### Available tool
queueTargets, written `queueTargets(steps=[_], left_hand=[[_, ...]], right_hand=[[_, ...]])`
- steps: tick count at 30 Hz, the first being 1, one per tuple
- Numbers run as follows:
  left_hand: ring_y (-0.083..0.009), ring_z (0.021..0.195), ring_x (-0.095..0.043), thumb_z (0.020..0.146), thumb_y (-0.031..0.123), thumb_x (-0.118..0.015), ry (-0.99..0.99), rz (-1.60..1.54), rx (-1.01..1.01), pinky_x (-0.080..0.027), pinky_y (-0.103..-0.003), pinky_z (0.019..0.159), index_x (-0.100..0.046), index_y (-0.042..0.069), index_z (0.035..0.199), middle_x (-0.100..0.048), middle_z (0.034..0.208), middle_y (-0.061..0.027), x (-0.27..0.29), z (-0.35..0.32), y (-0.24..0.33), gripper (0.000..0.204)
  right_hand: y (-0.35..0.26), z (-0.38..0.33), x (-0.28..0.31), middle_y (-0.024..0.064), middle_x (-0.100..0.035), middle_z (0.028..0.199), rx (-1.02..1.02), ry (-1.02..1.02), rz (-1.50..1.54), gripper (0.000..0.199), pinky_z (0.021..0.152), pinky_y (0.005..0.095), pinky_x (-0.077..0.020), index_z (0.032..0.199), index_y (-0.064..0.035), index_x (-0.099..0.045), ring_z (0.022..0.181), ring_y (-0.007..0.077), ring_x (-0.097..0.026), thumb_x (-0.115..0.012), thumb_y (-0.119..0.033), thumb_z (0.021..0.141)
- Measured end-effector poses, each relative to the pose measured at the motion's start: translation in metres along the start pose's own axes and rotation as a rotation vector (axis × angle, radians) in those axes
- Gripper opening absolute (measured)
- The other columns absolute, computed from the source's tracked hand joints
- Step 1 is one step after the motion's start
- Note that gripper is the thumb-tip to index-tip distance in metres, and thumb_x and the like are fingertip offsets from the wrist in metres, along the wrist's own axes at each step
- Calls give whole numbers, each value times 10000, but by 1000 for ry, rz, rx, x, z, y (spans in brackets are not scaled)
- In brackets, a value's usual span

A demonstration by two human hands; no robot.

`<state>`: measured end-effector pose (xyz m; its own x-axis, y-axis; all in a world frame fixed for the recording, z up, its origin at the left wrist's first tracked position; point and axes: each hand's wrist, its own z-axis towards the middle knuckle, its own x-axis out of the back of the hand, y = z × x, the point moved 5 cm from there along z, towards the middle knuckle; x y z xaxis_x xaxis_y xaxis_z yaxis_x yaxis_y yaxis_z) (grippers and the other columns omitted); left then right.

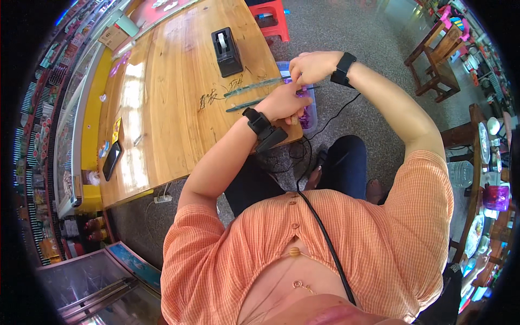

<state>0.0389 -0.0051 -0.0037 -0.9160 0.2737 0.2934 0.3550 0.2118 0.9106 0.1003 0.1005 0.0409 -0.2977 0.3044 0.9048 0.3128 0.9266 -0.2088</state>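
Observation:
My left hand (281, 102) and my right hand (315, 66) meet at the table's right edge, over a clear plastic bin (310, 123) with shiny purple pieces (305, 115) in it. The fingers of both hands are closed and pinch close together. A thin dark line shows by the fingertips, but what they grip is too small to make out. On the wooden table (179, 70) beside my left hand lie two slim dark-green strips, an upper strip (250, 87) and a lower strip (244, 105).
A black tape dispenser (227, 53) stands on the table beyond the strips. Farther left lies a black phone (112, 161). A red plastic stool (274, 20) is past the far edge. A black cable (323, 225) runs down over my front. Wooden chairs (437, 59) stand at the right.

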Motion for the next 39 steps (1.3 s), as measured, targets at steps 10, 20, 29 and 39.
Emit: queueTargets(steps=[10,20,29,39], left_hand=[[-143,451,-584,923,212,-637,-25,-64,18,-458,-271,394,-576,-54,1106,-617,669,-73,4,-2,-2,329],[-121,443,-549,954,237,-621,-31,-95,56,-431,-248,392,-565,-22,1173,-578,653,-46,0,-3,7,344],[-108,450,-542,962,235,-612,-40,-128,44,-425,-245,400,-574,-5,1143,-572,651,-38,-1,-6,6,303],[-98,447,-532,957,230,-620,-53,-110,12,-417,-238,393,-568,11,1154,-564,652,-29,-2,-4,7,299]], right_hand=[[37,-50,-26,24,-675,1211,-174,425,946,443,894,357,-473,1218,-105,-656,1069,192,-622,-601,-432,925],[45,-26,-136,143,-585,1316,-48,317,1928,567,1008,430,-438,1345,-51,-542,1188,261,-561,-523,-480,975],[47,-13,-148,137,-613,1219,76,377,2139,407,972,429,-482,1265,-28,-561,1129,254,-592,-597,-286,953],[53,33,-155,91,-694,1057,230,262,1362,281,852,355,-533,1067,-147,-694,990,264,-666,-716,-288,825]])
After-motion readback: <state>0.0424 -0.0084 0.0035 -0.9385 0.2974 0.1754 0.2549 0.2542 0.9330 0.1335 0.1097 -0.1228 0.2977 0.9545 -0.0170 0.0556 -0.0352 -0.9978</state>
